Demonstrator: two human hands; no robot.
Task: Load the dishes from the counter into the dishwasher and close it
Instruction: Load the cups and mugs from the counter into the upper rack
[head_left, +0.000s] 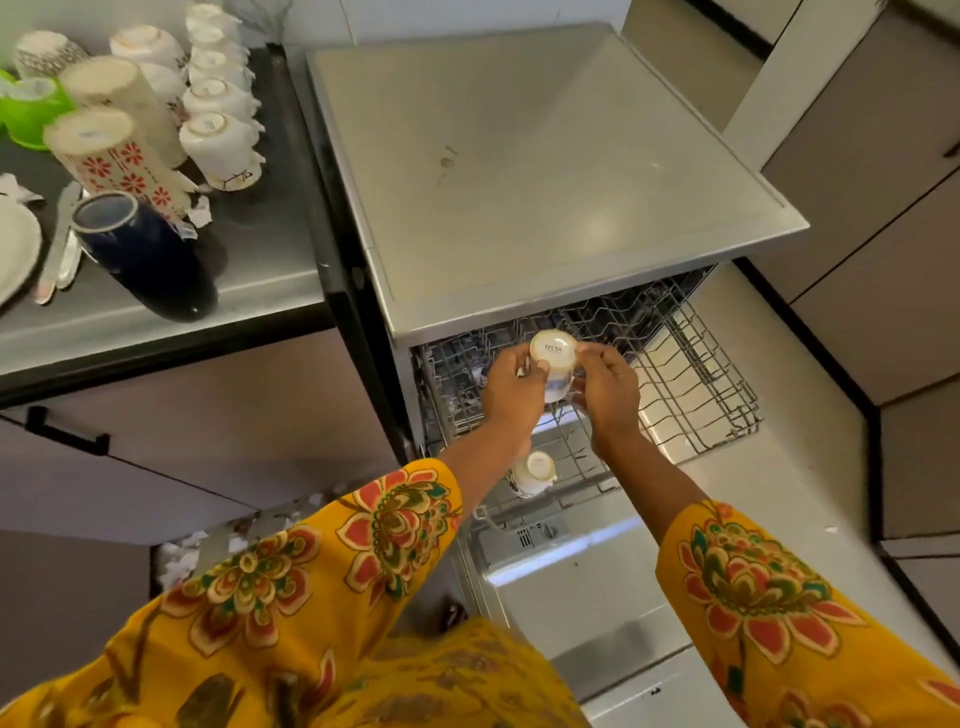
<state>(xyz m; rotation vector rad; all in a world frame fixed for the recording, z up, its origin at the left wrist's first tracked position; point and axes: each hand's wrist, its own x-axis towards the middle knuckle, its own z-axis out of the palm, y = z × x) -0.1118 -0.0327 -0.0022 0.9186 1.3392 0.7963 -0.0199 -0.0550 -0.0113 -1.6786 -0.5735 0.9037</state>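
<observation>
Cup (554, 364) — white, upturned (base marked SISTA) — gripped by both hands.

This is a home kitchen. A steel dishwasher (545, 171) stands open with its wire rack (691, 384) pulled out, beside a counter (270, 249) that carries many cups (221, 140) turned upside down, tall patterned tumblers (111, 150), a plate (15, 249) and spoons (60, 244). Grey cabinet doors (857, 156) with dark handles are around.
</observation>
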